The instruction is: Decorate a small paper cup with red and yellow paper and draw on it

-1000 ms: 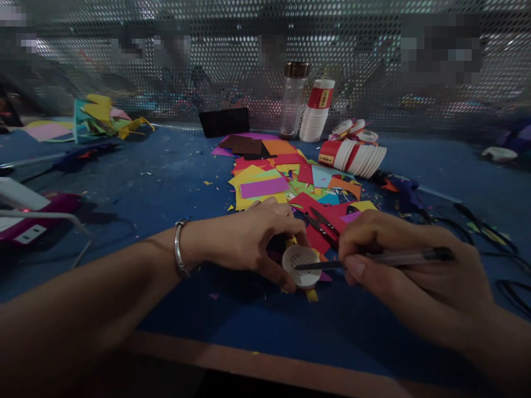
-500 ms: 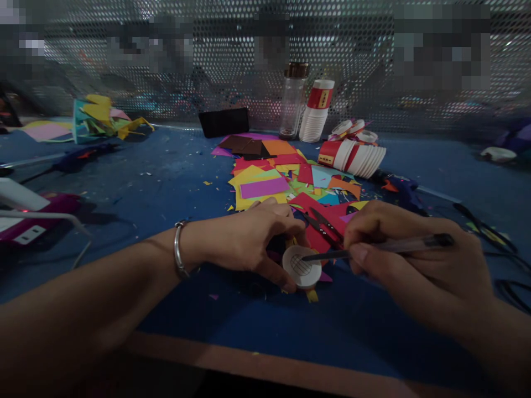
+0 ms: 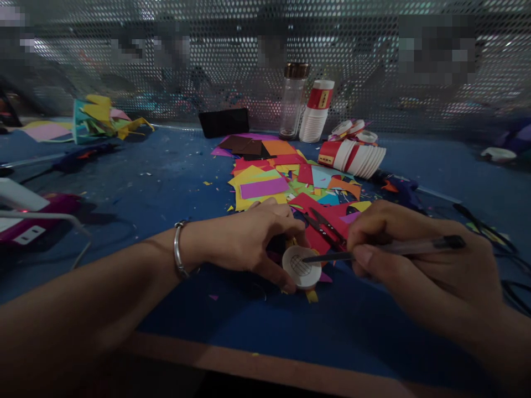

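My left hand (image 3: pixel 265 240), with a silver bracelet at its wrist, grips a small white paper cup (image 3: pixel 310 276) by the rim and side. Grid lines are drawn on the cup's round white face, which is turned toward me. In my right hand (image 3: pixel 410 260) is a pen (image 3: pixel 409 246) with a clear barrel and a black end; its tip rests on or just over the grid. Small scissors (image 3: pixel 324 225) lie on red paper behind the cup, between the hands.
Coloured paper (image 3: pixel 265 188) is heaped beyond my hands. Stacked paper cups (image 3: pixel 314 119), a clear bottle (image 3: pixel 293 105) and a black phone (image 3: pixel 224 122) stand at the mesh screen. More cups (image 3: pixel 352 157) lie sideways near a glue gun (image 3: pixel 400 188). A purple power strip (image 3: pixel 50 215) is at left.
My right hand and the pen have shifted slightly to the right. The drawn grid has a few more lines. My left hand and the cup have hardly moved.
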